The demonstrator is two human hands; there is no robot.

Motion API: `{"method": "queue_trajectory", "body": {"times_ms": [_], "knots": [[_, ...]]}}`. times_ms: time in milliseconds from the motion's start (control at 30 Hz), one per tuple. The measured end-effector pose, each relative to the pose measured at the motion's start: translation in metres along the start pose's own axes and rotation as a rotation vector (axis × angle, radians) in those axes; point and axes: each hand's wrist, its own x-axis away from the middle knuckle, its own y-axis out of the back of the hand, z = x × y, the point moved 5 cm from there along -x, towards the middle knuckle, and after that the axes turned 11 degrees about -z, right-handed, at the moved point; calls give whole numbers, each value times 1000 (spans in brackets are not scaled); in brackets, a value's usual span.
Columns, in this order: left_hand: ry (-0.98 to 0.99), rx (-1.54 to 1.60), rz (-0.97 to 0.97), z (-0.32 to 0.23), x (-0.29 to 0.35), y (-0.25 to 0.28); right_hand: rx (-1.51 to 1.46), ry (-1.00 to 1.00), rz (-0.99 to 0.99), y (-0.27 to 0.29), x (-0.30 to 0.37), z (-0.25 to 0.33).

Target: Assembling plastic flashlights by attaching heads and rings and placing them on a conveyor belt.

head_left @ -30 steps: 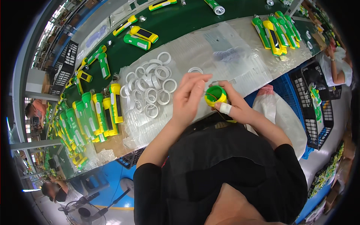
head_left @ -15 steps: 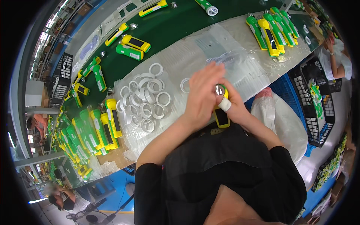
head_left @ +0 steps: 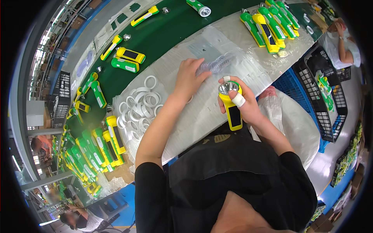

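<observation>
In my right hand point(head_left: 248, 103) is a yellow and green flashlight point(head_left: 234, 116), its shiny reflector point(head_left: 228, 88) facing up and no cover seen over it. My thumb, wrapped in white, lies at the reflector's rim, and another fingertip is wrapped too. My left hand point(head_left: 189, 77) is at the near left end of a row of thin clear discs point(head_left: 217, 65), thumb and forefinger spread on either side. Whether it pinches a disc cannot be made out. White rings point(head_left: 149, 99) lie in a loose pile left of my left forearm, which hides part of them.
Several flashlights point(head_left: 268, 33) lie at the far right of the plastic-covered table point(head_left: 190, 112), and many more point(head_left: 93, 147) at the left. Others lie on the green belt point(head_left: 171, 35) beyond. A black crate point(head_left: 318, 93) and white sack point(head_left: 295, 120) stand right. Other people work nearby.
My hands were together over the flashlight's head. My left hand has moved off it, to the clear discs. The flashlight stays in my right hand, its reflector now uncovered to view.
</observation>
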Motion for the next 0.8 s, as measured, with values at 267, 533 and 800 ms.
{"method": "queue_trajectory", "body": {"times_ms": [267,533,800], "knots": [[-171,279,59,-107,22,70,-91,-9,109,-20,3,7],[-279,260,-91,-101,54,84,-65,-97,212,-44,9,-6],[-296,357,-123,-100,62,81,7,-99,333,-61,13,-14]]}}
